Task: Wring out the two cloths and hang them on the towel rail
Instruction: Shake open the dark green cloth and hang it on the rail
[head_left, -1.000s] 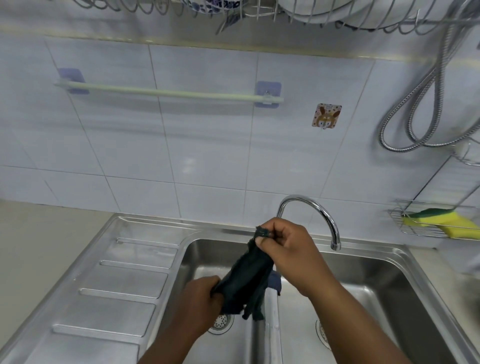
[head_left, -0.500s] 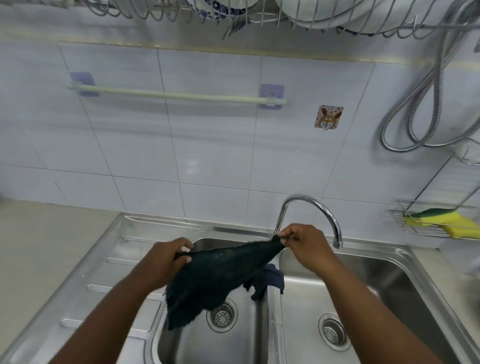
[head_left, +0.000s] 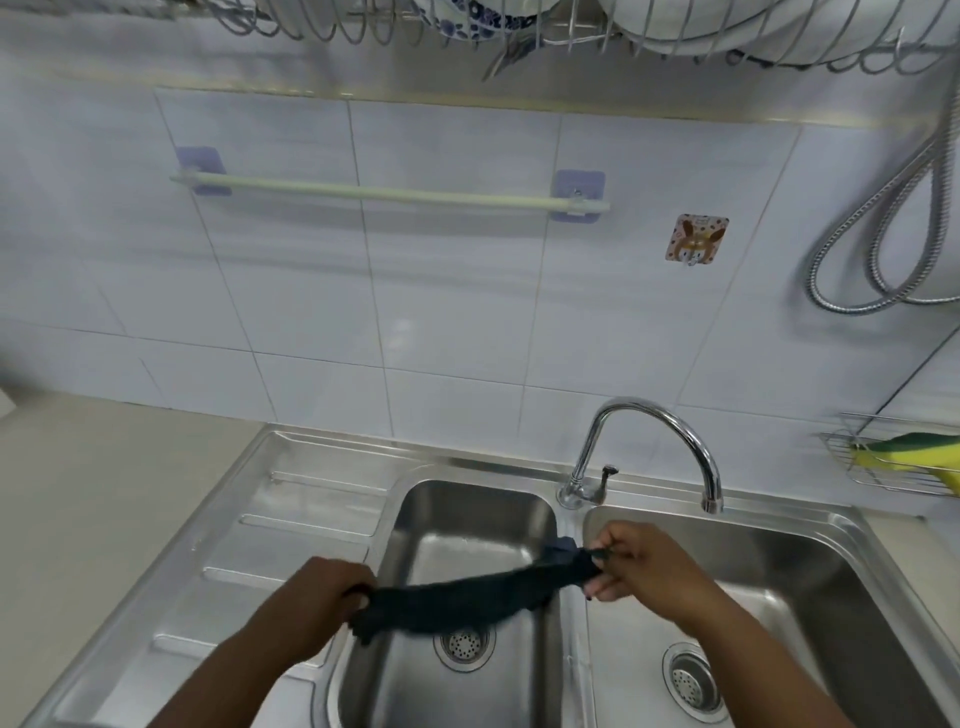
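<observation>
A dark green cloth (head_left: 457, 597) is stretched sideways over the left sink bowl (head_left: 467, 499). My left hand (head_left: 327, 587) grips its left end and my right hand (head_left: 631, 564) pinches its right end. A bit of a second, blue cloth (head_left: 565, 544) shows on the divider between the bowls, just behind the dark cloth; most of it is hidden. The pale towel rail (head_left: 389, 193) is fixed to the tiled wall above, with nothing hanging on it.
A curved tap (head_left: 660, 415) rises behind the divider, its spout over the right bowl (head_left: 779, 551). A draining board (head_left: 249, 545) lies left. A wire basket with a yellow-green sponge (head_left: 909, 454) hangs right. A dish rack (head_left: 519, 26) overhangs above; a hose (head_left: 878, 244) loops at right.
The cloth went from bunched between my hands to spread out, then pulled taut and level. My hands moved apart, and the view tilted up.
</observation>
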